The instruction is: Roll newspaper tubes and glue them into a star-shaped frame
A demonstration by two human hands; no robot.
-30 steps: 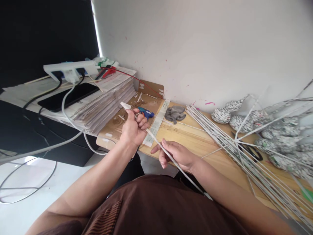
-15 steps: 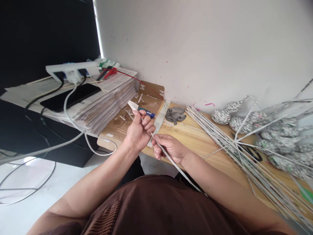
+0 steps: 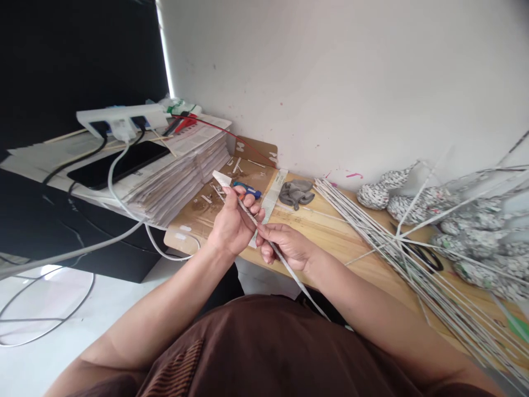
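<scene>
Between my two hands runs a thin rolled paper stick (image 3: 285, 263), slanting from upper left down toward my lap. A flat, unrolled paper flap (image 3: 222, 178) sticks out at its far end, past my left thumb. My left hand (image 3: 231, 223) pinches the stick near that flap, with its other fingers curled loosely and the palm turned up. Lower down, my right hand (image 3: 285, 242) grips the same stick between thumb and fingers. Just behind my left fingers lies a blue glue gun (image 3: 251, 190), partly hidden by them.
A grey crumpled cloth (image 3: 296, 194) lies on the wooden table (image 3: 318, 231). To the right are a bundle of paper sticks (image 3: 363, 231), black-handled scissors (image 3: 425, 258) and several woven paper shapes (image 3: 392, 187). A newspaper stack (image 3: 194, 171) at left carries a phone (image 3: 119, 164) and a power strip (image 3: 124, 118).
The flap has shifted slightly left and down. My left fingers have opened a little, showing more of the stick across them, and its lower end hangs at a slightly steeper slant.
</scene>
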